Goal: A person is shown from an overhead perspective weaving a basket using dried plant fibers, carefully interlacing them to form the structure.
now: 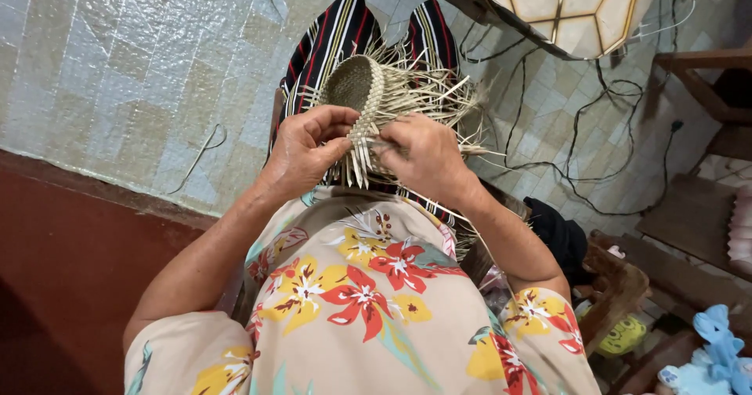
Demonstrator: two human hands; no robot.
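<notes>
The person sits with a half-woven straw basket [368, 89] on the lap, over a striped cloth [337, 30]. The basket lies tilted, its round mouth facing up and left, with loose straw strips [439, 93] fanning out to the right and below the woven edge. The left hand [305, 148] grips the basket's near rim, fingers curled over the woven edge and thumb pressed against it. The right hand [423, 156] is closed on a few strips just beside the rim, pinching them between thumb and fingers. The two hands nearly touch at the rim. A floral shirt [368, 301] fills the foreground. Black cables [580, 128] trail over the tiled floor [117, 74] to the right.
</notes>
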